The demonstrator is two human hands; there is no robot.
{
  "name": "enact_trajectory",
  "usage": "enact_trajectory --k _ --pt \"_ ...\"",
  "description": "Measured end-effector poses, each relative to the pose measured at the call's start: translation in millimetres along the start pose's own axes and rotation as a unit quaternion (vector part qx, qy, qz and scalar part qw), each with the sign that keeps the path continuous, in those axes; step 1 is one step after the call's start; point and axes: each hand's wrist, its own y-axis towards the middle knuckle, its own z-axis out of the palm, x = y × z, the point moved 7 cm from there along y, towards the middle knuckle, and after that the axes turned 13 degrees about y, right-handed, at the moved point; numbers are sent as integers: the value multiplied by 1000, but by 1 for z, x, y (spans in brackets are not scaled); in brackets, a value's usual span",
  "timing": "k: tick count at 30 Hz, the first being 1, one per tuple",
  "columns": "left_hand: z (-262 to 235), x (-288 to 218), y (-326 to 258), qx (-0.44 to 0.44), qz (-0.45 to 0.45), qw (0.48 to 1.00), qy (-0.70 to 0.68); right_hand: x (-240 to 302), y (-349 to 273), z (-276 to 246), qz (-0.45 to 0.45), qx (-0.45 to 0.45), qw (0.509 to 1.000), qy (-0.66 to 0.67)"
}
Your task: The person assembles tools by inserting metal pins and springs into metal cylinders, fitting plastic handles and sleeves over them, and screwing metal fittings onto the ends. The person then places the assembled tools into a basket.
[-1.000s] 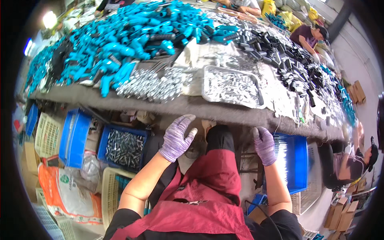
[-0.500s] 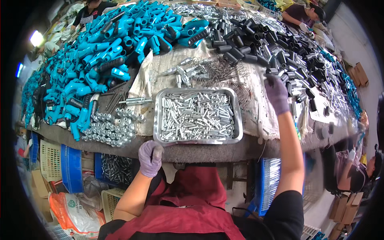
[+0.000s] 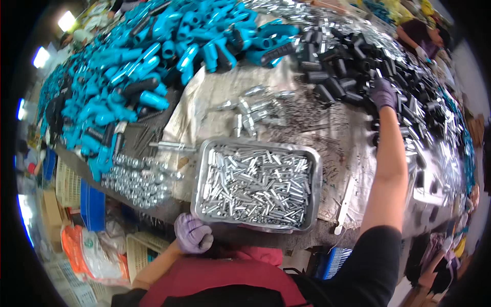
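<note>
Metal tray long axis left-right, left hand at its near-left corner.

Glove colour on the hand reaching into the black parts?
Purple, on the right hand over the black parts; clearest in the head view.

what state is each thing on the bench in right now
metal tray: upright, filled with small silver pins
left hand: gloved, curled at the tray's near edge
right hand: gloved, stretched out onto the black handles
black handles: loose heap
blue handles: loose heap
silver sockets: piled beside the tray
cloth: spread flat under the parts
</note>
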Motion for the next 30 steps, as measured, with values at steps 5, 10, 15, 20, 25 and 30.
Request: enact_trajectory --k 5,10,15,20,25,30 --pt "-4 -13 6 5 46 996 75 118 -105 -96 -123 -35 982 137" --pt "-8 -9 -2 -89 20 993 72 252 -260 -102 -414 55 894 161" --pt "-15 -2 10 -60 -23 992 -110 267 -293 -94 -308 177 934 27" --pt "-67 27 67 4 -86 996 -31 178 -296 -115 -185 106 977 -17" --pt "-6 118 122 369 -17 888 273 150 -342 -115 -216 57 970 -97" --pt "38 125 128 503 93 788 344 137 -394 -154 -238 12 971 26"
